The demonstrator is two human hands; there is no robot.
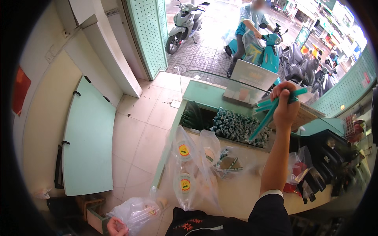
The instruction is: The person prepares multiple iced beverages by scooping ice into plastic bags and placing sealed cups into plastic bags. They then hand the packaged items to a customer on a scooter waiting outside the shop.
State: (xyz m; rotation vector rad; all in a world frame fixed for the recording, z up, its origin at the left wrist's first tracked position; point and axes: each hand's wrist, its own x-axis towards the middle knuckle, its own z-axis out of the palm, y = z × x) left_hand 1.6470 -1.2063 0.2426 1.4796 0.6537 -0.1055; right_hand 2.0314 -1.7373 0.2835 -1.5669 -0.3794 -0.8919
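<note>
My right hand (286, 101) is raised over the counter, its fingers wrapped around several green straws (267, 120) that stick out on both sides. Beneath them is a counter compartment packed with wrapped straws or similar slim items (233, 122); their exact kind is unclear. Low at the left, my left hand (117, 226) grips a clear plastic bag (130, 208) holding what seems to be a cup with a printed lid. On the counter stands a larger clear bag (195, 165) around sealed cups with red and yellow lid labels. Beside it sits another bag (231, 165) with patterned straws.
A glass guard (218, 79) edges the front of the counter (236, 193). Black trays (323, 153) and a bag with red contents (298, 168) occupy the right. Left is a green swing door (90, 141). Outside, a person (251, 17) sits astride a turquoise scooter (270, 53).
</note>
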